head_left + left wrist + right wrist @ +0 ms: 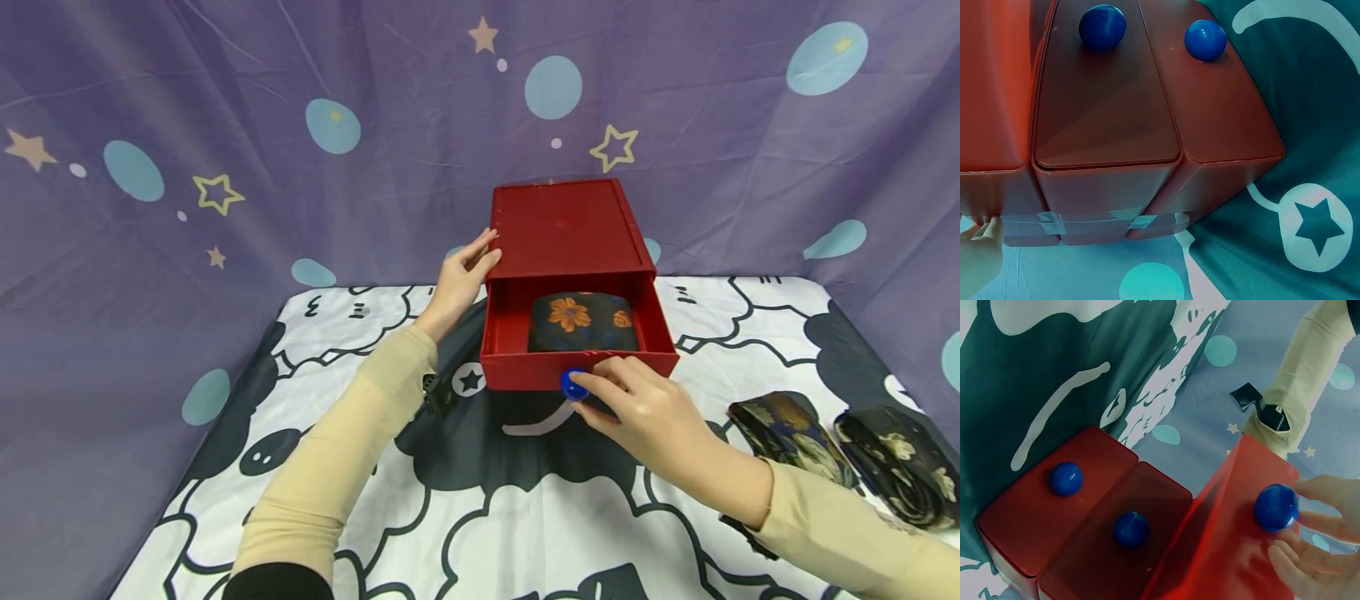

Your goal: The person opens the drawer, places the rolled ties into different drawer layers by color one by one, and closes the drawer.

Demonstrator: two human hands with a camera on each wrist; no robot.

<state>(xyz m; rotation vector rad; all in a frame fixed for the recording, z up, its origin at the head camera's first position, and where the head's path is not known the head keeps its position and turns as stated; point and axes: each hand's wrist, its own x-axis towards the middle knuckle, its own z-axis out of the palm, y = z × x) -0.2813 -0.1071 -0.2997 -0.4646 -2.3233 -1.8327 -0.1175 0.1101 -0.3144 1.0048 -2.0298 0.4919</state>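
Red drawer cabinet (562, 229) stands right of centre in the head view, top drawer (517, 372) pulled out around a dark floral cloth (581, 323). I see the left hand (459, 285), fingers extended, against its side; the right hand (652, 408) pinches a blue knob (573, 387). Two folded floral cloths (797, 433) lie lower right. Left wrist view: two lower knobs (1102, 28) up top. Right wrist view: the pinched knob sits at right.

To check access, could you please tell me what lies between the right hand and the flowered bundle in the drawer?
The drawer's red front, with its blue knob; the head view shows this.
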